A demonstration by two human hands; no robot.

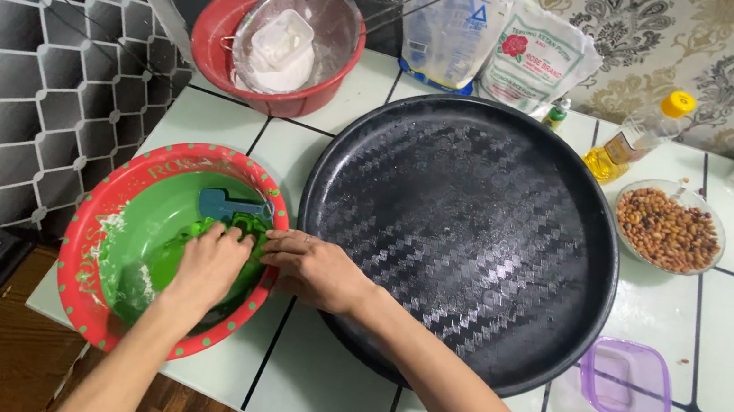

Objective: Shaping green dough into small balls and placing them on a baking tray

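Both forearms reach up from the bottom edge toward the red-rimmed green bowl [108, 246]. Left hand [207, 268] bends down inside it, fingers curled together and pressed into green dough [235, 228] beside a blue scraper [228, 206]. Right hand [312, 268] rests palm-down, fingers loosely together, touching the bowl's rim beside the large black tray [469, 230].

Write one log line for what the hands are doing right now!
left hand: pressing green dough in green bowl | right hand: on bowl rim, open | beside: black round tray, bowl of peanuts
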